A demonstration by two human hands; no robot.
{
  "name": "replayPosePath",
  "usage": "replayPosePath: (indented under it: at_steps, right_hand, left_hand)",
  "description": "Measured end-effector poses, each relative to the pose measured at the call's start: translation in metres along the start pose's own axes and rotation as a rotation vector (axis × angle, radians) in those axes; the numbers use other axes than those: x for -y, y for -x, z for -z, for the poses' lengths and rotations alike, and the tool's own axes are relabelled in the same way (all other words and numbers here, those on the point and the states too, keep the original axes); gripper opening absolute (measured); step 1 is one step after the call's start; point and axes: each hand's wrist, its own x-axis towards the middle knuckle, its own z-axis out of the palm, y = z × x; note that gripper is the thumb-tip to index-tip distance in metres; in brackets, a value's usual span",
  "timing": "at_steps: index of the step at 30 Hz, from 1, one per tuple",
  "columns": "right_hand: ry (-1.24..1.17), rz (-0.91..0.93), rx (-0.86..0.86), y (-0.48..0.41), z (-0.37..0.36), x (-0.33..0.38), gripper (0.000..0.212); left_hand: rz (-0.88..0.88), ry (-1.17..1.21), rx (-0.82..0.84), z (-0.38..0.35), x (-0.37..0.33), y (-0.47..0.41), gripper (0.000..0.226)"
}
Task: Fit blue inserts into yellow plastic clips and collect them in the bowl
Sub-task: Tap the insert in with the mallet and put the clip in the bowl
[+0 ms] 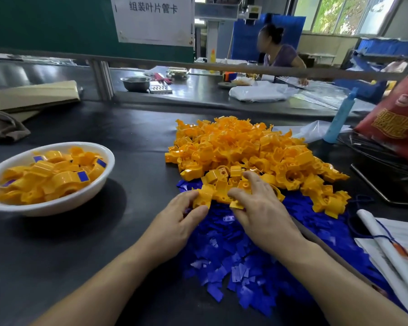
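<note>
Two grips: left hand (174, 222) curls round one clip (203, 196), right hand (262, 212) pinches a second clip (236, 204). One bowl (57, 208) at nine o'clock; countless heap (245, 149) at twelve, inserts (233, 255) at six.

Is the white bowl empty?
No, the white bowl holds many yellow clips, several showing blue inserts.

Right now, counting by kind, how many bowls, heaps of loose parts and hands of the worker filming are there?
Bowls: 2, the white oval bowl and the round steel bowl.
Heaps: 2, yellow plastic clips and flat blue plastic inserts.
Hands: 2, left hand, right hand.
Total: 6.
</note>
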Motion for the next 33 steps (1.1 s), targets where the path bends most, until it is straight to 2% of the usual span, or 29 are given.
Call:
replayPosePath:
  at_steps: [2,4,8,11,15,19,21,23,28,31,33]
  right_hand:
    - [-0.116,-0.03,-0.035,0.011,0.007,0.001,0.033]
    - [-0.198,-0.062,-0.053,0.02,0.014,0.003,0.028]
    - [-0.368,-0.138,-0.069,0.041,0.031,0.011,0.019]
    - [-0.672,-0.257,-0.018,0.059,0.046,0.027,0.016]
    - [-1.371,-0.394,0.227,0.08,0.054,0.055,0.03]
    - [-1.642,-0.445,0.244,0.093,0.054,0.064,0.042]
    - [-1.757,-0.446,0.277,0.099,0.054,0.07,0.045]
    - [-1.801,-0.442,0.303,0.106,0.051,0.074,0.045]
    - [-1.614,-0.434,0.339,0.122,0.041,0.069,0.028]
    - [-1.65,-0.424,0.312,0.129,0.038,0.071,0.027]
    - [-1.653,-0.416,0.31,0.133,0.036,0.076,0.023]
  left_hand:
    - [-0.03,0.086,-0.009,0.003,-0.005,0.011,0.035]
    - [-0.019,0.11,-0.086,0.007,-0.01,0.02,0.023]
    - [-0.009,0.043,-0.217,0.011,-0.021,0.045,0.032]
    - [-0.051,0.128,-0.14,0.005,-0.034,0.073,0.046]
    - [-0.043,0.319,-0.056,-0.011,-0.048,0.098,0.033]
    - [0.051,0.451,-0.128,-0.017,-0.051,0.106,0.03]
    - [0.092,0.507,-0.094,-0.018,-0.051,0.11,0.027]
    - [0.092,0.547,-0.043,-0.019,-0.051,0.118,0.026]
    - [0.141,0.663,-0.025,-0.012,-0.038,0.138,0.041]
    - [0.171,0.718,0.03,-0.008,-0.034,0.145,0.042]
    - [0.211,0.818,-0.008,-0.01,-0.033,0.146,0.036]
